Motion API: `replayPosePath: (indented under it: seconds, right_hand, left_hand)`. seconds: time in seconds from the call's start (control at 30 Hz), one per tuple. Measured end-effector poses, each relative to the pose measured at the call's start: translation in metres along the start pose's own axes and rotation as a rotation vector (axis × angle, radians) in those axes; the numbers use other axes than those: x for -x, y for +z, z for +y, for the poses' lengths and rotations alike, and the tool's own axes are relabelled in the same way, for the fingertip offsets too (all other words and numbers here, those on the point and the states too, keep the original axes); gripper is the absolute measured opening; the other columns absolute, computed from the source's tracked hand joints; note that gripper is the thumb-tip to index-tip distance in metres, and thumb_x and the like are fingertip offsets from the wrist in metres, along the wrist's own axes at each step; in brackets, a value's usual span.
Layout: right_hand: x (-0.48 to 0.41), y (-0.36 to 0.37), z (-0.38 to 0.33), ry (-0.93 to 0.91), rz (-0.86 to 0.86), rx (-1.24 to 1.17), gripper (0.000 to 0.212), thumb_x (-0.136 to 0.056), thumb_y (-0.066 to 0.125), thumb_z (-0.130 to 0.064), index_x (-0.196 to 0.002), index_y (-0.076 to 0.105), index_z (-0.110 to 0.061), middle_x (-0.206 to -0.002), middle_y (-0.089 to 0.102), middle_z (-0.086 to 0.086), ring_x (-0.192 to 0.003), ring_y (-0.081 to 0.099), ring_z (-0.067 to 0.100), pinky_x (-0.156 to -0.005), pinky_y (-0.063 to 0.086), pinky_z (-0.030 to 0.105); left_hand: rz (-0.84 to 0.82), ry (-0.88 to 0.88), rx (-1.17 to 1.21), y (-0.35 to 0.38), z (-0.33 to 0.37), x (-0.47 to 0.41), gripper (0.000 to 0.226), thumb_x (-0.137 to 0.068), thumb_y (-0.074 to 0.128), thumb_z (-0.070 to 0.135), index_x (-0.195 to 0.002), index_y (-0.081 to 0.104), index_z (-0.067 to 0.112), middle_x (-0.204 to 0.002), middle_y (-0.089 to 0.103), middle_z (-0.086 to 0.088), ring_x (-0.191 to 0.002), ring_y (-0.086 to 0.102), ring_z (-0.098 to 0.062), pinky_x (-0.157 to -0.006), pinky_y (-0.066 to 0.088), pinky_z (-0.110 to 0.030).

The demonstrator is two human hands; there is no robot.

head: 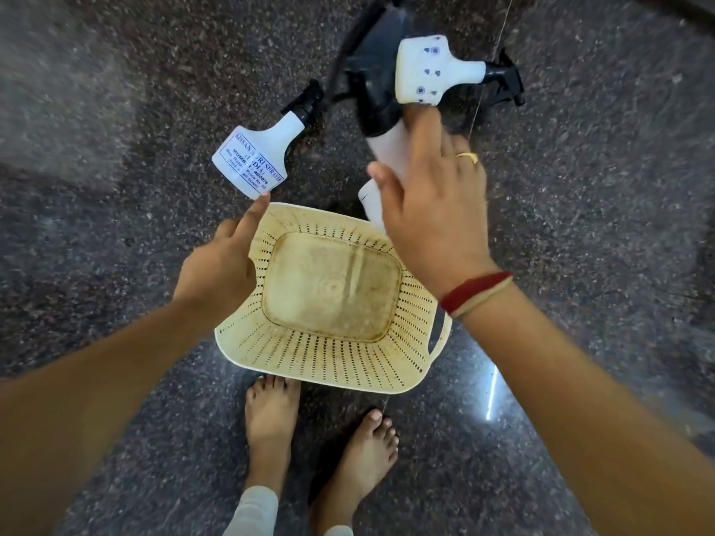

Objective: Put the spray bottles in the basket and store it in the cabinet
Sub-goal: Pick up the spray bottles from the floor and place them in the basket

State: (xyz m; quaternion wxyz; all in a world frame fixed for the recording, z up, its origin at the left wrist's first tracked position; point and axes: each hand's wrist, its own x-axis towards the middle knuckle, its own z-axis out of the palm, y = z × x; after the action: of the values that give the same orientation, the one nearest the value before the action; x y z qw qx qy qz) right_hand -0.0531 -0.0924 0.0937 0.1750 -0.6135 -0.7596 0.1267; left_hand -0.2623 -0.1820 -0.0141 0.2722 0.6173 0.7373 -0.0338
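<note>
A cream perforated basket (321, 353) hangs above the floor, and my left hand (216, 272) grips its left rim, index finger stretched toward a labelled white spray bottle (255, 156) lying on the floor. Just beyond the basket's far rim lies a large white sprayer with a black pump top (381, 94). My right hand (429, 210) is wrapped over its white body from above. A third white bottle with blue dots and a black trigger (429, 73) lies at the upper right, against the large sprayer. Nothing is inside the basket.
The floor is dark speckled polished stone (580, 187). My bare feet (271, 415) stand right under the basket's near edge. A black hose (334, 77) curls from the large sprayer between the bottles. No cabinet is in view.
</note>
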Motion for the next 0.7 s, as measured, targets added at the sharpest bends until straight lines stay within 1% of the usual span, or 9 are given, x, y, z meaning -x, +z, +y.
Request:
replayPosePath:
  seconds: [0.07, 0.2, 0.23, 0.33, 0.37, 0.4, 0.43, 0.57, 0.7]
  right_hand:
    - [0.017, 0.001, -0.024, -0.048, -0.071, -0.235, 0.037, -0.09, 0.054, -0.027, -0.122, 0.047, -0.008, -0.112, 0.063, 0.006, -0.097, 0.059, 0.022, -0.09, 0.044, 0.042]
    - [0.058, 0.035, -0.038, -0.095, -0.416, -0.403, 0.039, -0.091, 0.056, -0.021, -0.127, 0.045, -0.013, -0.116, 0.063, 0.004, -0.105, 0.058, 0.024, -0.107, 0.031, 0.055]
    - [0.068, 0.047, -0.037, -0.085, -0.481, -0.431, 0.038, -0.09, 0.057, -0.019, -0.127, 0.046, -0.013, -0.116, 0.063, 0.003, -0.107, 0.057, 0.023, -0.109, 0.027, 0.055]
    - [0.088, 0.078, -0.033, -0.007, -0.585, -0.554, 0.037, -0.088, 0.056, -0.008, -0.124, 0.047, -0.012, -0.115, 0.061, 0.003, -0.108, 0.054, 0.024, -0.105, 0.033, 0.053]
    - [0.092, 0.087, -0.032, 0.008, -0.594, -0.574, 0.037, -0.086, 0.055, -0.004, -0.122, 0.048, -0.011, -0.114, 0.061, 0.004, -0.106, 0.053, 0.024, -0.099, 0.039, 0.05]
    - [0.094, 0.096, -0.032, 0.02, -0.597, -0.587, 0.039, -0.084, 0.054, -0.001, -0.121, 0.049, -0.011, -0.112, 0.061, 0.005, -0.106, 0.053, 0.024, -0.093, 0.044, 0.045]
    - [0.095, 0.103, -0.031, 0.032, -0.597, -0.591, 0.04, -0.083, 0.054, 0.0, -0.121, 0.049, -0.011, -0.111, 0.061, 0.006, -0.105, 0.054, 0.025, -0.087, 0.045, 0.04]
    - [0.101, 0.126, -0.034, 0.069, -0.593, -0.545, 0.038, -0.083, 0.055, 0.001, -0.118, 0.047, -0.01, -0.107, 0.064, 0.013, -0.1, 0.057, 0.032, -0.068, 0.035, 0.023]
    - [0.109, 0.138, -0.036, 0.071, -0.627, -0.485, 0.033, -0.085, 0.053, 0.001, -0.116, 0.046, -0.009, -0.114, 0.061, 0.019, -0.111, 0.054, 0.037, -0.078, 0.041, 0.032]
  left_hand:
    - [0.016, 0.013, 0.0, -0.002, 0.003, -0.003, 0.085, -0.087, 0.045, 0.003, -0.15, 0.0, 0.038, -0.118, 0.051, -0.016, -0.06, 0.046, -0.024, -0.047, 0.036, -0.031]
    - [0.012, -0.161, 0.208, -0.008, 0.001, -0.001, 0.044, -0.085, 0.05, 0.005, -0.127, 0.045, 0.016, -0.104, 0.057, -0.024, -0.081, 0.06, -0.048, -0.068, 0.052, -0.053]
    - [0.004, -0.2, 0.244, -0.005, 0.0, 0.002, 0.045, -0.087, 0.051, 0.008, -0.13, 0.044, 0.016, -0.105, 0.058, -0.022, -0.087, 0.06, -0.047, -0.075, 0.052, -0.055]
    - [-0.144, -0.065, 0.121, 0.026, 0.006, 0.038, 0.063, -0.096, 0.029, 0.024, -0.15, -0.002, 0.015, -0.132, 0.05, -0.01, -0.108, 0.054, -0.033, -0.093, 0.046, -0.047]
    - [-0.043, -0.042, 0.199, 0.024, 0.0, 0.032, 0.064, -0.098, 0.031, 0.025, -0.152, -0.001, 0.017, -0.136, 0.05, -0.012, -0.112, 0.054, -0.033, -0.089, 0.041, -0.034]
    - [0.079, -0.08, 0.336, 0.015, -0.006, 0.019, 0.064, -0.099, 0.038, 0.024, -0.153, 0.005, 0.021, -0.136, 0.052, -0.014, -0.113, 0.055, -0.034, -0.079, 0.036, -0.034]
    - [0.158, -0.095, 0.431, 0.005, -0.009, 0.006, 0.063, -0.099, 0.042, 0.024, -0.153, 0.01, 0.023, -0.133, 0.054, -0.013, -0.113, 0.056, -0.033, -0.083, 0.04, -0.032]
    - [0.192, -0.123, 0.557, -0.004, -0.009, 0.006, 0.055, -0.1, 0.036, 0.039, -0.15, 0.02, 0.024, -0.131, 0.056, -0.004, -0.116, 0.057, -0.025, -0.092, 0.048, -0.043]
    - [0.252, -0.074, 0.668, 0.001, 0.003, 0.027, 0.058, -0.098, 0.028, 0.045, -0.149, 0.028, 0.018, -0.142, 0.044, -0.005, -0.134, 0.039, -0.018, -0.112, 0.032, -0.051]
